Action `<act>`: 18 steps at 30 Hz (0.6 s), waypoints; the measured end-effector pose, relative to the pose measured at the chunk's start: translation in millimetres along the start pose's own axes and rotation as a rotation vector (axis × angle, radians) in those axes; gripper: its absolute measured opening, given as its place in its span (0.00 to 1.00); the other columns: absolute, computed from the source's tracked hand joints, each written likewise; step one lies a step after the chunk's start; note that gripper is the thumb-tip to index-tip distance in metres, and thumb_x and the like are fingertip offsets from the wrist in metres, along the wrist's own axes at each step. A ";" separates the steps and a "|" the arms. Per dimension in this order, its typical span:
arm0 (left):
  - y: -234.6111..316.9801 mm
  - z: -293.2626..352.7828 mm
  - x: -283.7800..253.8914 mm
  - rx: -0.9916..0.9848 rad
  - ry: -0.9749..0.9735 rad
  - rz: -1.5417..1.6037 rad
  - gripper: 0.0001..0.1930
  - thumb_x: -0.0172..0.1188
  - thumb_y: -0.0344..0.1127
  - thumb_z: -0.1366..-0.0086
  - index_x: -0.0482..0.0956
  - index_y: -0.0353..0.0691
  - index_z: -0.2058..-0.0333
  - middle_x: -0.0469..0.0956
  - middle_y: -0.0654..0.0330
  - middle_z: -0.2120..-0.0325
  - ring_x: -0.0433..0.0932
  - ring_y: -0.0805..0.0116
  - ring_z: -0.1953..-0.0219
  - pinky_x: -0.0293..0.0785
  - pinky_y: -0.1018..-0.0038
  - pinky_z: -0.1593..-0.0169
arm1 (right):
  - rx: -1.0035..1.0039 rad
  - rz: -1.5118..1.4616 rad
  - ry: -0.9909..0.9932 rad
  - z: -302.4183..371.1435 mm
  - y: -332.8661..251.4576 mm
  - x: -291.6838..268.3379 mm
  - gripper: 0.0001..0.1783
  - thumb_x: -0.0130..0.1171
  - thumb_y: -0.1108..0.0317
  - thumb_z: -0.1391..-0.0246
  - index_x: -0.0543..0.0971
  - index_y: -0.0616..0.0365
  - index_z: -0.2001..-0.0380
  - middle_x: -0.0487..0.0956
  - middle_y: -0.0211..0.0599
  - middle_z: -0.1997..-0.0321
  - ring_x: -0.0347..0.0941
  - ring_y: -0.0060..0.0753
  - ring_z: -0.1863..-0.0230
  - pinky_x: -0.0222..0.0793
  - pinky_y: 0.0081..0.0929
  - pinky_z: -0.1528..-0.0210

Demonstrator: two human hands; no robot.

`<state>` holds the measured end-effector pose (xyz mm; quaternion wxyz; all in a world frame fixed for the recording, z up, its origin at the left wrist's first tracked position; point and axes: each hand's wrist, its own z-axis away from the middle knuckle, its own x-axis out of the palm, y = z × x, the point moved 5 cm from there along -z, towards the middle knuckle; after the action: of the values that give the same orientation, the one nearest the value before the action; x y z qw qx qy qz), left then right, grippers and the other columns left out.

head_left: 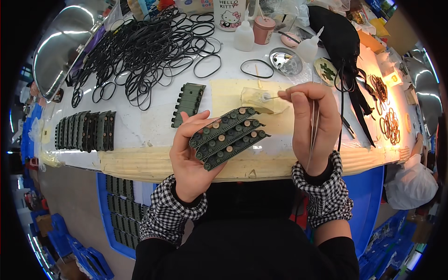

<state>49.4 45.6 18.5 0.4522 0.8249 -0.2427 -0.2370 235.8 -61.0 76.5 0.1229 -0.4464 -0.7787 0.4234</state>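
My left hand (189,151) is closed around three dark green toy tank track pieces (228,135), fanned side by side with their small round wheels facing up; a few wheels are tan. My right hand (317,121) pinches a thin stick (275,97) between thumb and forefinger. Its tip meets a small whitish, glossy spot (266,97) on a crumpled yellow paper or tape piece (252,95). Metal tweezers (314,133) are tucked in the same hand, pointing down along the palm. Another green track piece (189,103) lies on the table beyond my left hand.
A heap of black rubber loops (135,51) covers the far left. A row of green track pieces (86,130) stands at the left. White squeeze bottles (244,37), a pink cup (264,30) and a round metal dish (285,61) are behind. Blue trays (105,205) sit below the padded edge.
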 end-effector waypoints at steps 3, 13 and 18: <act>-0.3 -0.2 -0.5 -0.022 0.014 -0.026 0.26 0.73 0.25 0.52 0.70 0.42 0.55 0.77 0.58 0.52 0.69 0.58 0.38 0.30 0.52 0.27 | -0.203 0.447 -0.093 -8.4 0.8 -0.1 0.06 0.64 0.79 0.50 0.77 0.60 0.69 0.76 0.40 0.71 0.72 0.45 0.72 0.68 0.32 0.69; -8.7 2.9 -2.3 -0.052 0.050 0.038 0.28 0.72 0.26 0.53 0.70 0.42 0.53 0.79 0.60 0.53 0.67 0.56 0.37 0.24 0.46 0.29 | 0.023 -0.075 -0.126 10.8 -7.9 0.3 0.02 0.58 0.77 0.40 0.75 0.64 0.65 0.78 0.36 0.69 0.73 0.24 0.72 0.68 0.19 0.67; -8.8 2.3 -1.5 -0.061 0.055 0.037 0.28 0.72 0.26 0.53 0.70 0.42 0.53 0.79 0.60 0.53 0.67 0.55 0.37 0.25 0.46 0.29 | 0.118 -0.217 -0.169 17.6 -2.2 5.3 0.02 0.55 0.76 0.37 0.74 0.64 0.63 0.78 0.34 0.69 0.72 0.18 0.70 0.67 0.16 0.67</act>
<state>48.5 49.2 10.1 0.4879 0.8123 -0.2379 -0.2132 221.4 -67.0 66.5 0.1280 -0.3146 -0.8038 0.4885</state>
